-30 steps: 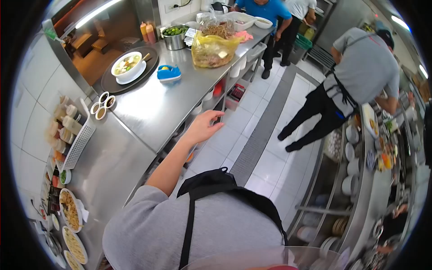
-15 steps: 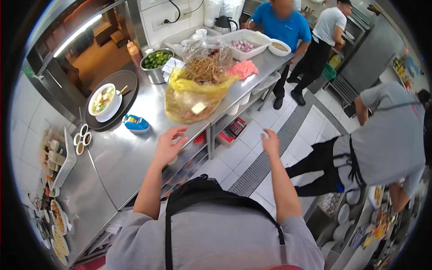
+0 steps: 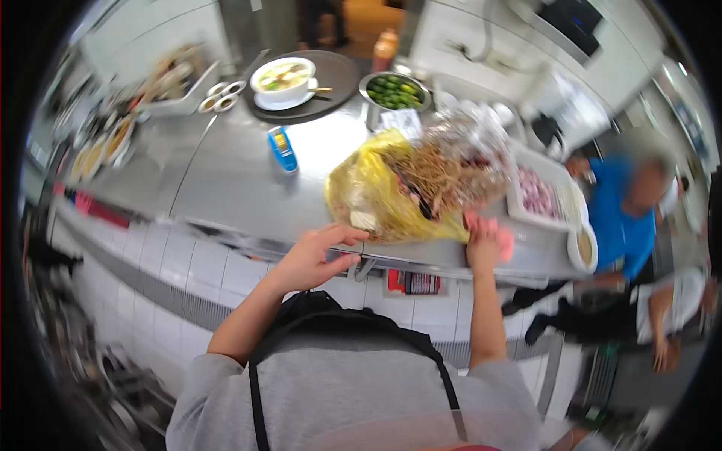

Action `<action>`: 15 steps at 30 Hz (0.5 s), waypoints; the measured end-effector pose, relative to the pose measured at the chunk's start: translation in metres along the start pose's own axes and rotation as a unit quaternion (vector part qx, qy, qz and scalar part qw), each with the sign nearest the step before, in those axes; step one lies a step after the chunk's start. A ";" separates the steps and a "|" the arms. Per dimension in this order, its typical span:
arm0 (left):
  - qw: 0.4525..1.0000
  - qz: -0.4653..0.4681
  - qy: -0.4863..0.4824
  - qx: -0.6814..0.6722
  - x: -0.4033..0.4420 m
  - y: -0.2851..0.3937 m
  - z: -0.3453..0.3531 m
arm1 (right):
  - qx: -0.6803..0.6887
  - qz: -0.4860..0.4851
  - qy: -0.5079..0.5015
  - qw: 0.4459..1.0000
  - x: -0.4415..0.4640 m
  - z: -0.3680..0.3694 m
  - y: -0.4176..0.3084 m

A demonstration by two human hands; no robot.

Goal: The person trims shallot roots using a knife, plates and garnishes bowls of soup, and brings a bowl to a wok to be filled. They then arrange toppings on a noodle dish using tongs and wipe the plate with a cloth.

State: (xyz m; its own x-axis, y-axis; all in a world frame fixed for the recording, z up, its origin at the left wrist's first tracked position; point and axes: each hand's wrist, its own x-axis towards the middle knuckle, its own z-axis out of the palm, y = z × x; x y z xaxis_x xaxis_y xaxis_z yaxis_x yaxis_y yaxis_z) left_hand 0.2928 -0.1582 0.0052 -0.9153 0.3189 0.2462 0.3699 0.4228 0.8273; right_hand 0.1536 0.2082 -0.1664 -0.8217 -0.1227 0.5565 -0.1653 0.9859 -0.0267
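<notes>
My left hand [image 3: 325,257] is open, thumb and fingers apart, at the counter's front edge beside the near left side of a yellow plastic bag [image 3: 347,184]. The bag lies spread open with dry brown, root-like strands [image 3: 432,177] on it and a pale label [image 3: 363,220] near its front. At the bag's right corner, my right hand [image 3: 483,248] has its fingers curled in against a crumpled pink cloth or plastic piece [image 3: 505,239]. Whether those fingers grip the bag's corner or the pink piece is blurred.
On the steel counter [image 3: 233,180] stand a blue tape dispenser [image 3: 283,150], a round dark tray [image 3: 342,79] with a soup bowl [image 3: 283,81], a pot of green limes [image 3: 395,92] and a white basket of chopped onions [image 3: 538,192]. A person in blue [image 3: 628,218] stands at the right end.
My view has swung to face the counter. Both hands have come to its front edge, and my right hand has gone from above the floor to the bag's right corner and the pink piece.
</notes>
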 end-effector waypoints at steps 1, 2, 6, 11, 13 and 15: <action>1.000 -0.021 0.018 -0.009 -0.007 0.002 0.004 | -0.006 -0.030 -0.038 0.999 -0.017 0.007 0.000; 0.999 -0.019 0.038 0.006 -0.012 0.006 0.007 | 0.021 0.026 -0.139 0.990 -0.017 -0.034 -0.036; 0.993 -0.077 0.093 -0.012 -0.029 -0.001 0.030 | 0.294 -0.167 -0.176 0.924 -0.059 -0.039 -0.109; 0.984 -0.169 0.022 0.047 -0.056 -0.011 0.009 | 0.643 -0.189 -0.279 0.688 -0.005 -0.126 -0.247; 0.965 -0.242 0.068 0.079 -0.078 -0.006 -0.024 | 0.661 -0.186 -0.271 0.675 0.013 -0.131 -0.287; 0.967 -0.177 0.171 0.070 -0.112 -0.019 -0.060 | 0.676 -0.182 -0.266 0.663 0.021 -0.128 -0.330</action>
State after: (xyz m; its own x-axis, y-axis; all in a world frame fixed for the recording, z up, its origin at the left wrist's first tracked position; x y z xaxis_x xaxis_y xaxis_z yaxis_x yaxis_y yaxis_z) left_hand 0.3792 -0.2532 -0.0073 -0.9790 -0.1557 0.1314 0.0191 0.5721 0.8200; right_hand 0.2611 -0.1051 -0.0398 -0.6100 -0.7019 0.3677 -0.4473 -0.0779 -0.8910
